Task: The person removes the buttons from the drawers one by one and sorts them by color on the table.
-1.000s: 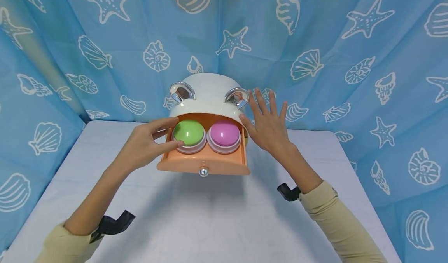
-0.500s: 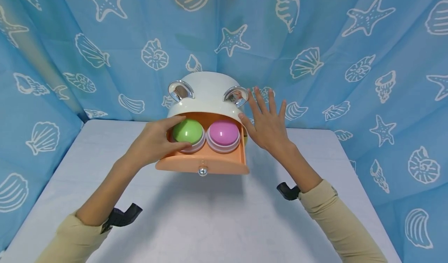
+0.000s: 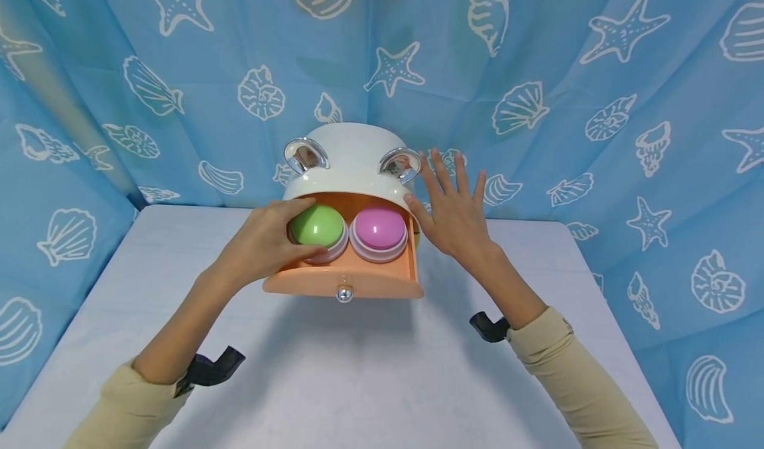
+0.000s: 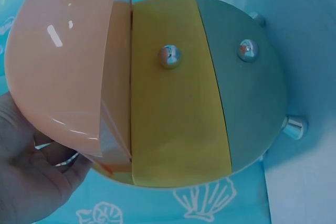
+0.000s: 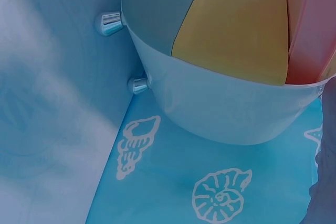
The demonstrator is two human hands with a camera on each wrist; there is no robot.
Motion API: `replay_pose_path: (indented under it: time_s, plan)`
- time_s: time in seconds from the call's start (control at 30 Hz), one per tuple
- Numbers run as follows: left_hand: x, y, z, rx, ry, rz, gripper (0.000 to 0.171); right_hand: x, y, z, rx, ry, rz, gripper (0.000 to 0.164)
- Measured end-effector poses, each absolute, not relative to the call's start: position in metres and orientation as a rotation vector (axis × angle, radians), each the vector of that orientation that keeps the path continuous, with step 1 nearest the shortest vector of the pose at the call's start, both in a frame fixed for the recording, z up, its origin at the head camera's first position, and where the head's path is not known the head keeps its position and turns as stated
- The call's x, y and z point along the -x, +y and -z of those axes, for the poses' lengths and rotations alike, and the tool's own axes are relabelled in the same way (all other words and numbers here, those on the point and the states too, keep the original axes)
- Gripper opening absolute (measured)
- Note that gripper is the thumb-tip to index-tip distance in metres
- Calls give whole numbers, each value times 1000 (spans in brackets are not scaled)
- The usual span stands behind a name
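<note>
A white rounded drawer cabinet [image 3: 357, 149] with chrome ear-shaped handles stands at the back of the table. Its top orange drawer [image 3: 382, 286] is pulled out and bears a silver knob [image 3: 344, 294]. Two round domed pieces with whitish bases sit inside side by side, one green [image 3: 316, 225], one pink [image 3: 380, 228]. My left hand [image 3: 262, 240] reaches in over the drawer's left side, thumb and fingers around the green domed piece. In the left wrist view the drawer front hides part of the fingers. My right hand [image 3: 453, 217] has its fingers spread, thumb against the cabinet's right side.
Below the orange drawer are a closed yellow drawer [image 4: 178, 108] and a closed green drawer [image 4: 249, 98], each with a silver knob. Silver feet [image 4: 295, 127] support the cabinet. A blue seashell-patterned curtain [image 3: 430, 11] hangs right behind the white-covered table [image 3: 370, 383].
My left hand has moved right and farther into the drawer, its fingers now closing around the green domed piece. My right hand has stayed at the cabinet's side.
</note>
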State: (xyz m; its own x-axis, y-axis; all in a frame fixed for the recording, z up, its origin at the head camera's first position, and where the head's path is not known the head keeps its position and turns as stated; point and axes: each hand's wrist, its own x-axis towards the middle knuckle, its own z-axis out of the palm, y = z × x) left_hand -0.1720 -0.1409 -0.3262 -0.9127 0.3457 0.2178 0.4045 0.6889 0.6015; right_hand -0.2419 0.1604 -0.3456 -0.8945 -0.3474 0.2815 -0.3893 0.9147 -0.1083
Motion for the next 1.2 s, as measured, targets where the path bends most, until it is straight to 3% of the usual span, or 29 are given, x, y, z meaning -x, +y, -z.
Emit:
replay_pose_path:
  time_s: [0.77,1.2]
  plan:
    - [156,-156,305,649,-2666,1202,77,242,161,347,-555,-2819,-267,75]
    - [153,-216,304,469,-2716,1154,80,241,161,347,-567,-2791,-281,74]
